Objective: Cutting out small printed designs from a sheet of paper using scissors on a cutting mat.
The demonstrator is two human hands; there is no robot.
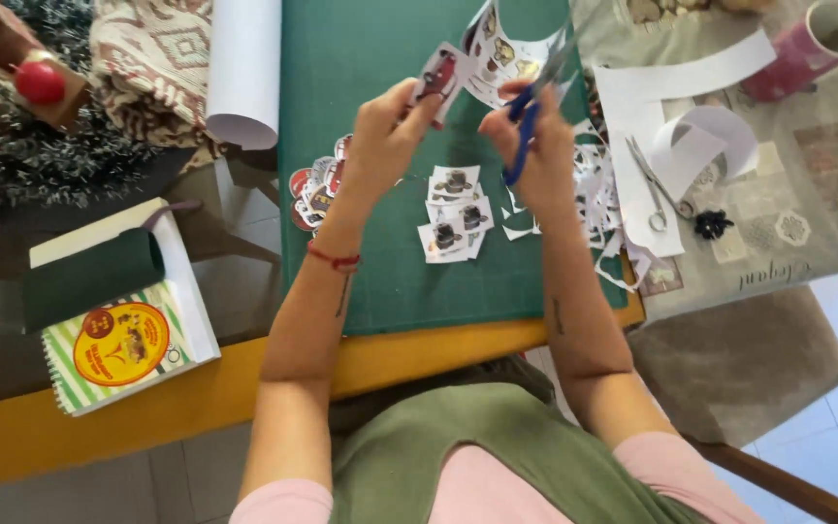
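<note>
My left hand (387, 136) pinches a printed paper sheet (485, 53) of small pictures, raised above the green cutting mat (380, 58). My right hand (533, 146) grips blue-handled scissors (528, 112), whose blades point up into the sheet's right side. A red cord is tied around my left wrist. Below the hands, cut-out picture pieces (455, 212) lie on the mat. A heap of round cut-outs (317, 189) sits at the mat's left edge.
White paper offcuts (605, 199) pile at the mat's right. Metal scissors (658, 184) rest on white paper (681, 78). A pink cup (812, 49) stands far right. A paper roll (242, 73), spiral notebook (118, 344) and green felt roll (94, 277) lie left.
</note>
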